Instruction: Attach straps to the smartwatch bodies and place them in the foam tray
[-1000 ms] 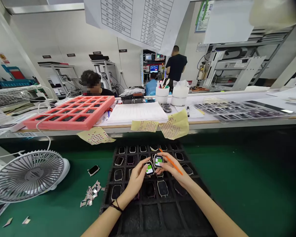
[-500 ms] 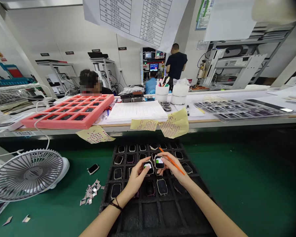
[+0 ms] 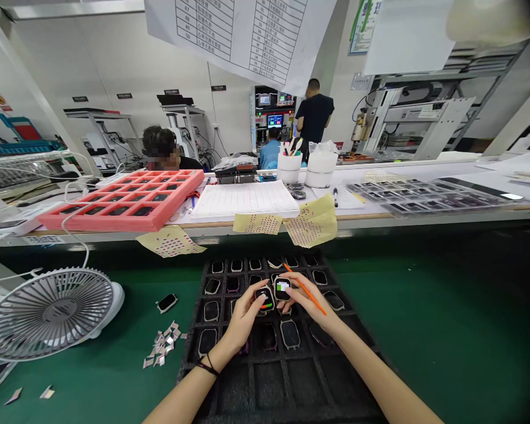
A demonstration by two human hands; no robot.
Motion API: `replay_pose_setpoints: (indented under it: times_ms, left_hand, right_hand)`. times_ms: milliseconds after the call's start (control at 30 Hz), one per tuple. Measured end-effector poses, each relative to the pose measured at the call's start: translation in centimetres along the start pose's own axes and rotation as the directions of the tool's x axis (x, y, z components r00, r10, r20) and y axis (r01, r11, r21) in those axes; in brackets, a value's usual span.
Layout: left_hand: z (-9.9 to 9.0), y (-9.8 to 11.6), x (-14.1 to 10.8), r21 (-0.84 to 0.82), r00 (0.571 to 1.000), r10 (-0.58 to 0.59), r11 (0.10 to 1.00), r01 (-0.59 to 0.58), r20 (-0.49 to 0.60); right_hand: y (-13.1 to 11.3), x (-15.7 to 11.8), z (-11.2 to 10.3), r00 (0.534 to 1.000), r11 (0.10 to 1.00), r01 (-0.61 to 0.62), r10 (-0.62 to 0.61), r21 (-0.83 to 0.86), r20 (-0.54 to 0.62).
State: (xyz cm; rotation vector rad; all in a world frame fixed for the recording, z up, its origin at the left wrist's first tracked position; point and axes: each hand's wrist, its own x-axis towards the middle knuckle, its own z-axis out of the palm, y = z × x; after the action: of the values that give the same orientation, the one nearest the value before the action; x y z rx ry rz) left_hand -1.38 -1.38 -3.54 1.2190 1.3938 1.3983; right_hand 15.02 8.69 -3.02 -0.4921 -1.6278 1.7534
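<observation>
Screen of the smartwatch (image 3: 265, 299) held in the left hand (image 3: 244, 318) has changed since the earlier frame and now shows a red and green arc. A green-topped table (image 3: 424, 335) carries a black foam tray (image 3: 269, 386) with square compartments, many holding watch bodies. Above the tray's middle, the left hand pinches that watch by its edges. Just beside it, the right hand (image 3: 307, 301) grips a second lit watch (image 3: 282, 288), with an orange stick (image 3: 312, 299) lying across its fingers.

Left hand (image 3: 244, 318) grips lit smartwatch (image 3: 265, 299); right hand (image 3: 311, 303) second smartwatch (image 3: 282, 289), orange stick (image 3: 309, 297).
</observation>
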Motion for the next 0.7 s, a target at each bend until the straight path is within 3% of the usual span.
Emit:
replay_pose_setpoints:
  times_ms: [400,700]
  left_hand:
    - [0.2,0.2,0.0,-0.089,0.999,-0.053,0.995,0.053,0.005]
    - [-0.2,-0.9,0.7,-0.139,1.0,-0.027,0.99,0.028,0.006]
  right_hand:
    - [0.2,0.1,0.0,0.998,0.999,-0.027,0.025,-0.028,-0.059]
    - [0.5,0.0,-0.3,1.0,0.993,-0.01,0.011,0.117,-0.009]
